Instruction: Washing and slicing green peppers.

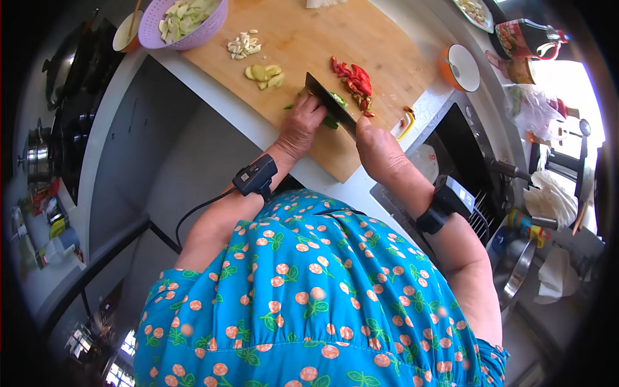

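My right hand (379, 147) grips a kitchen knife (332, 104) with a broad dark blade, which stands on edge across the wooden cutting board (300, 29). Left of the blade, the bent fingers of my left hand (304, 121) press on a green chili pepper (331, 122); part of it is hidden under them. A cut green piece (338, 99) shows on the blade's far side. Chopped red chili peppers (355, 80) lie to the right of the knife. Sliced ginger (264, 75) and peeled garlic cloves (243, 46) form two small piles on the left.
A purple colander (213, 30) of pale green slices stands at the board's upper left. To the right are an orange-and-white bowl (464, 67) with a spoon and a dark sauce bottle (522, 38). A sink (452, 140) adjoins the counter. Steel pots (39, 152) stand far left.
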Demonstrator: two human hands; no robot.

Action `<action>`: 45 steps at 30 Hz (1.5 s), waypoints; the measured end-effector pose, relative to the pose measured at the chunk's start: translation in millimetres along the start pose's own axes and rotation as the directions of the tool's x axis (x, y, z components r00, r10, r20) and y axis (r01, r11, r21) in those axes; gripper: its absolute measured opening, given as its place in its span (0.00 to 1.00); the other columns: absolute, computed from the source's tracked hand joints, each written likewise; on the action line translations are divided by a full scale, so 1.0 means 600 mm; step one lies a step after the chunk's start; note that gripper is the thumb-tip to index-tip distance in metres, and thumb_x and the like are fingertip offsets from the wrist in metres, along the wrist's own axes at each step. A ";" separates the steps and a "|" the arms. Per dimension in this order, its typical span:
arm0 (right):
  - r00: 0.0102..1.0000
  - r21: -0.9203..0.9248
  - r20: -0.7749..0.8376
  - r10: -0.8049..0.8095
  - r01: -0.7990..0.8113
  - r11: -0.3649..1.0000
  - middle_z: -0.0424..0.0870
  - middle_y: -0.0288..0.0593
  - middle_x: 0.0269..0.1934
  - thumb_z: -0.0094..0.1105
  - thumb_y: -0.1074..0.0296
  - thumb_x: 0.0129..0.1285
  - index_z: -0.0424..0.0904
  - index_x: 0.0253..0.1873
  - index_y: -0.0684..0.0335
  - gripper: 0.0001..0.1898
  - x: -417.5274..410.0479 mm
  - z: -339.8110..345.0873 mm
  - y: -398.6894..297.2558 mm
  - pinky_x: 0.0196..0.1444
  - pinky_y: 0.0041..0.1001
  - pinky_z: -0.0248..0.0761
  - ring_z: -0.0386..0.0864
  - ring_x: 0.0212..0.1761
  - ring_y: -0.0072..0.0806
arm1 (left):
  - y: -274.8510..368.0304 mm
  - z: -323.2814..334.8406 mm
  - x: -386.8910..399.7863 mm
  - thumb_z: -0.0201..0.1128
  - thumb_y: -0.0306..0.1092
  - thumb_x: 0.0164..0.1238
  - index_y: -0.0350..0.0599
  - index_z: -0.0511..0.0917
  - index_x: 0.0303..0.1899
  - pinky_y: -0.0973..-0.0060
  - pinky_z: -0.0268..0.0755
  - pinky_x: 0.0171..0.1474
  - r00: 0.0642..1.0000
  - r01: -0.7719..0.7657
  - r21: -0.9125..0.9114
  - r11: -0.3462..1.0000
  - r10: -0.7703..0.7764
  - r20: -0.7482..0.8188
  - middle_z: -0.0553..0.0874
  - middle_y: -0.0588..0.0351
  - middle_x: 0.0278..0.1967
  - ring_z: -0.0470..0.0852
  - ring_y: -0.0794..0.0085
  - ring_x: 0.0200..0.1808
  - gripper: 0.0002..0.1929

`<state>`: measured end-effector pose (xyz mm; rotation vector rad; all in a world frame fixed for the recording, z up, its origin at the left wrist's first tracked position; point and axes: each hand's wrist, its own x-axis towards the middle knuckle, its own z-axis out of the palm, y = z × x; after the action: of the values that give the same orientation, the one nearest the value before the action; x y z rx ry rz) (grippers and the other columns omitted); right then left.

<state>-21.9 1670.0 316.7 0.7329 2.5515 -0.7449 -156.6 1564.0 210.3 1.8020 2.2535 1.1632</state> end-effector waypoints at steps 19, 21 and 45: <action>0.898 0.234 -0.429 0.096 0.007 0.972 0.75 0.60 0.21 0.51 0.75 0.55 0.62 0.37 0.68 0.08 -0.025 0.046 0.047 0.31 0.45 0.70 0.77 0.28 0.55 | 0.018 -0.017 0.017 0.60 0.18 0.46 0.38 0.75 0.33 0.70 0.72 0.42 0.996 -0.058 -0.050 0.997 0.055 -0.063 0.77 0.51 0.36 0.76 0.58 0.41 0.10; 0.910 0.214 -0.401 0.105 -0.019 0.977 0.75 0.60 0.21 0.51 0.74 0.55 0.62 0.36 0.68 0.08 -0.032 0.035 0.052 0.29 0.44 0.70 0.76 0.27 0.55 | 0.021 -0.020 0.017 0.58 0.20 0.48 0.38 0.75 0.34 0.69 0.71 0.44 0.999 -0.017 -0.039 0.999 0.016 -0.029 0.77 0.50 0.37 0.75 0.58 0.43 0.09; 0.973 0.067 -0.221 0.068 -0.054 0.996 0.74 0.59 0.18 0.49 0.77 0.54 0.62 0.35 0.68 0.06 -0.047 0.043 0.012 0.30 0.47 0.71 0.76 0.26 0.56 | 0.018 -0.040 -0.015 0.64 0.24 0.43 0.42 0.77 0.32 0.67 0.67 0.45 0.998 0.066 0.088 0.994 -0.067 0.010 0.79 0.56 0.37 0.75 0.62 0.44 0.11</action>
<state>10.1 1649.8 307.4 0.9605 2.7006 -0.7608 -155.4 1544.1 229.9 1.7433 2.3726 1.0544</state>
